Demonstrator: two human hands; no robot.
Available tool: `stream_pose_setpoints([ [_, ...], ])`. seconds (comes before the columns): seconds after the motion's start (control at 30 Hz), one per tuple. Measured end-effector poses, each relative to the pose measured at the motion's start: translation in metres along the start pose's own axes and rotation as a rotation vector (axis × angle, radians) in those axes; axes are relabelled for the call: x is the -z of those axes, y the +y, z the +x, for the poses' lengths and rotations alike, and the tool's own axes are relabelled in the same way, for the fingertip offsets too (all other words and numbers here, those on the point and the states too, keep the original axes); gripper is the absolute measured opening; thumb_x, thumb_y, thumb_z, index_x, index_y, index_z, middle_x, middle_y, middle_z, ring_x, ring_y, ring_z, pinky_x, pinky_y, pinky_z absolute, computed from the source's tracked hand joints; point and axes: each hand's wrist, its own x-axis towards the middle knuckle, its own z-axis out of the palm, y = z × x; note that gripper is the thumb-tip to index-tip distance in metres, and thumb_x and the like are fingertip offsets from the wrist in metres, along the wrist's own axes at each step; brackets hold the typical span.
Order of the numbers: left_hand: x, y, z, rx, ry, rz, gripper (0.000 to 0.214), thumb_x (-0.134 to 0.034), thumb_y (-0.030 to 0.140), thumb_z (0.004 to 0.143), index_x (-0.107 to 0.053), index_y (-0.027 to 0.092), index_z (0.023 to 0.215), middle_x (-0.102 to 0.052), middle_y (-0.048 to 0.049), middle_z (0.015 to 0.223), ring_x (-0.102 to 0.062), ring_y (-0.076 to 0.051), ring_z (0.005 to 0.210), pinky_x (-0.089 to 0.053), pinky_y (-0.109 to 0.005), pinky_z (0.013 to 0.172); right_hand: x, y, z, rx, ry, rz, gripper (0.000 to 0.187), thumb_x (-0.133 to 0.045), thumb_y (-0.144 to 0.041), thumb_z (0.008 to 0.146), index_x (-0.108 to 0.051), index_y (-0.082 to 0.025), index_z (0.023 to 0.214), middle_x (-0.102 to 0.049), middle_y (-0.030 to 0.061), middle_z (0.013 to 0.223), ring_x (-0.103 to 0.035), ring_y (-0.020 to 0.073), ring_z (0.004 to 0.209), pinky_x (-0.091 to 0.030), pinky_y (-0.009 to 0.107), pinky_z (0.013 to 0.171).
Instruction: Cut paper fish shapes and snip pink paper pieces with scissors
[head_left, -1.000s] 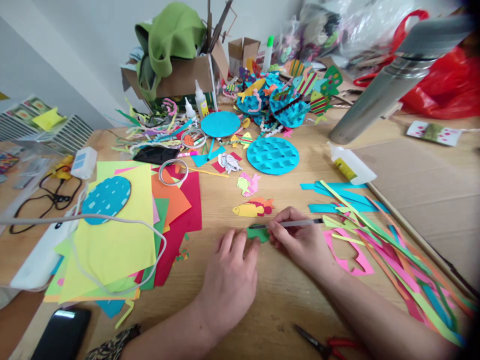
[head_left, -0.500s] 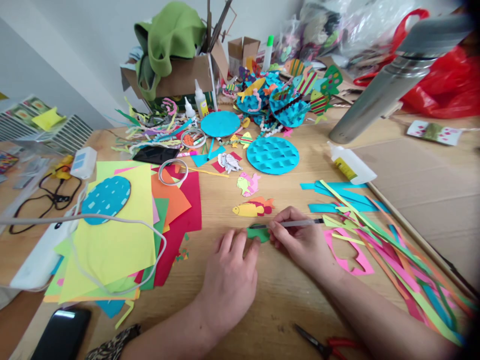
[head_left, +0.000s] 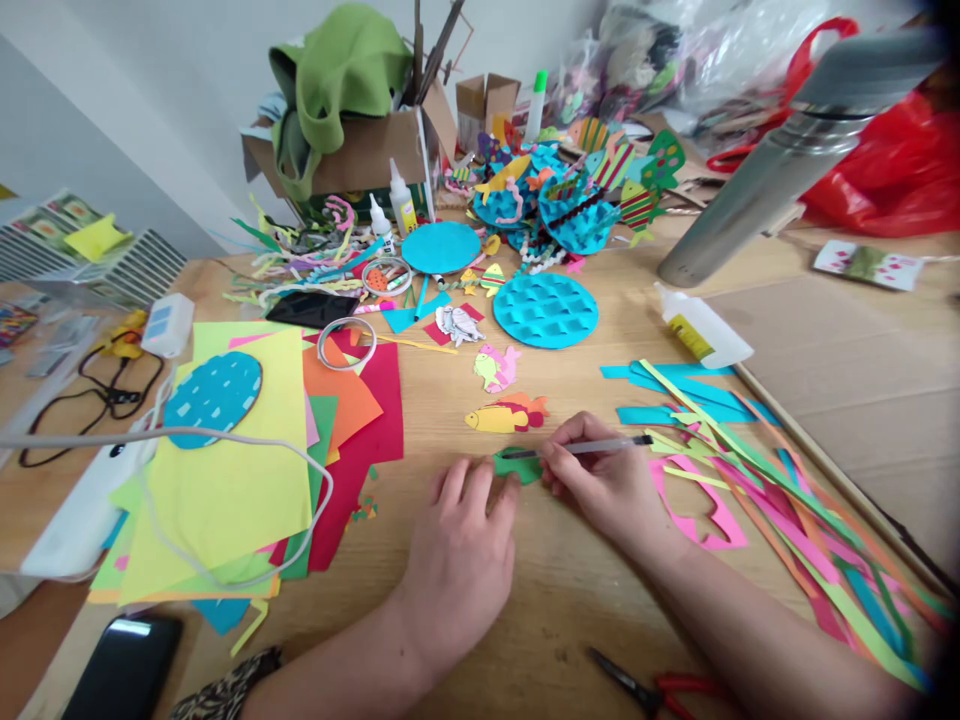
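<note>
Between my hands a small green paper piece (head_left: 527, 468) lies flat on the wooden table. My left hand (head_left: 466, 535) rests palm down with fingers spread, its fingertips touching the paper's near left edge. A slim pen (head_left: 607, 445) is pinched in my right hand (head_left: 589, 470), its dark tip on the green paper. Just beyond lie a yellow paper fish (head_left: 493, 418) overlapping orange and red ones, and a pink fish cutout (head_left: 504, 368) under a light green one. Scissors with red handles (head_left: 634, 685) lie near my right forearm, partly cut off by the frame.
Coloured paper sheets (head_left: 225, 500) are stacked at left, with a white cable across them. Paper strips (head_left: 810, 530) spread on the right. A steel flask (head_left: 757, 190) stands at back right, beside cardboard (head_left: 847, 370). A phone (head_left: 124, 670) lies at front left.
The pen tip has moved slightly to the right on the green paper, and the pen's rear end has shifted a little right too. My left hand stays in place.
</note>
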Motion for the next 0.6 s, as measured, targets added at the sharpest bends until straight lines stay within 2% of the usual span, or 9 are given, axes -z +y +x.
stream_pose_setpoints([
  [0.6,0.0001,0.0001,-0.0003,-0.002,-0.006,-0.006,0.040,-0.045,0.014,0.088,-0.055,0.018,0.125,-0.055,-0.0109,0.122,-0.047,-0.029,0.116,-0.047,-0.048,0.097,0.0010,0.0005,-0.0014,-0.011,-0.007,-0.001,0.020,-0.063,-0.034,0.084,-0.053,-0.019,0.075,-0.058,-0.0008,0.057,-0.054,0.0125,0.045,-0.042,0.023,0.042],
])
